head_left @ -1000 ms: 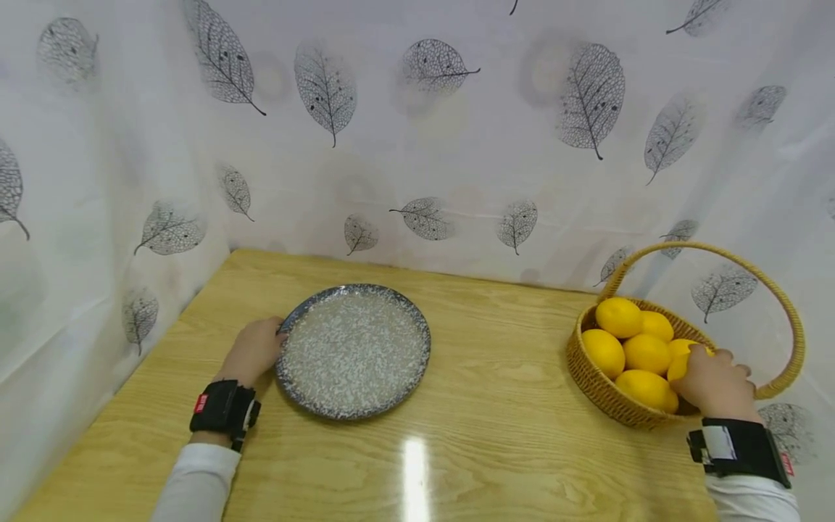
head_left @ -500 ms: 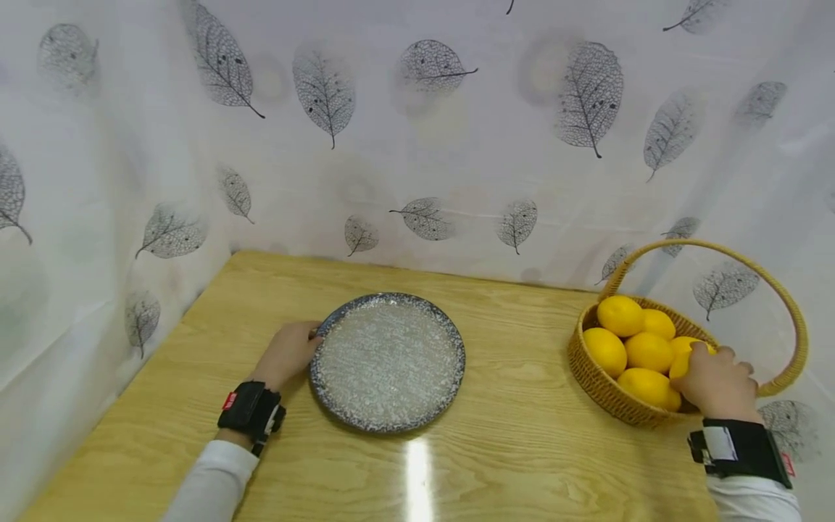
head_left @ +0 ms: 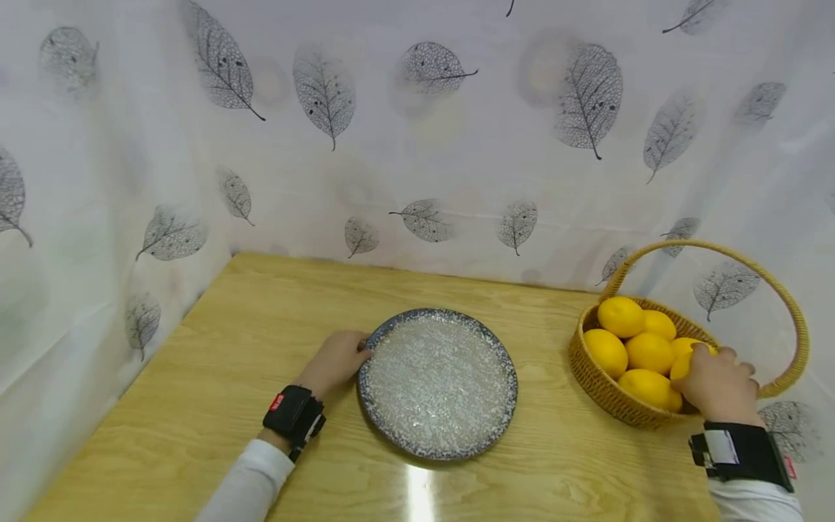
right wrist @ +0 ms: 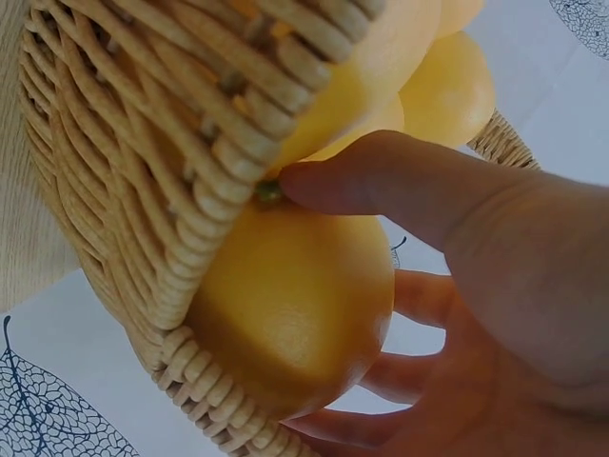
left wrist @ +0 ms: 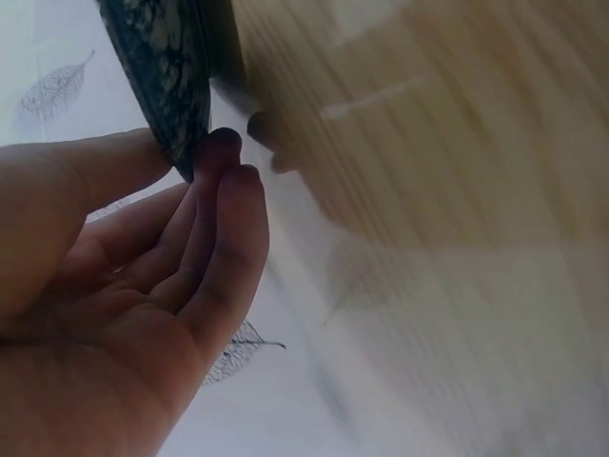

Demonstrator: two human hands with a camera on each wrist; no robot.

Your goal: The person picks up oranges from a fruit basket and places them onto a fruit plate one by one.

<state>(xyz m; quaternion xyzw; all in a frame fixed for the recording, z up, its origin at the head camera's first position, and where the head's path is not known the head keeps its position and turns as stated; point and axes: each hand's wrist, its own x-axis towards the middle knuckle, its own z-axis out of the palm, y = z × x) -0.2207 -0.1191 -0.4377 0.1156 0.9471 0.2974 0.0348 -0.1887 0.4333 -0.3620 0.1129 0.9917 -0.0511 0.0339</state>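
Note:
In the head view, my left hand (head_left: 335,360) holds the left edge of a round grey speckled plate (head_left: 438,384) with a dark rim. The left wrist view shows the thumb on one side of the plate's rim (left wrist: 162,76) and the fingertips on the other. At the right, my right hand (head_left: 723,384) reaches into a wicker basket (head_left: 603,395) of several lemons (head_left: 646,353). Seen from the right wrist, its thumb and curled fingers are around one lemon (right wrist: 295,305), which still lies against the basket's wall. Part of that lemon is hidden by the basket's edge.
A tall arched handle (head_left: 783,304) rises over the basket, close to the right hand. The wooden table (head_left: 293,290) ends at a leaf-printed curtain (head_left: 443,145) behind and at both sides. A bright reflection lies on the table below the plate.
My left hand has moved the plate to the right and a little nearer to me, towards the basket. The right hand has stayed at the same lemon in the basket.

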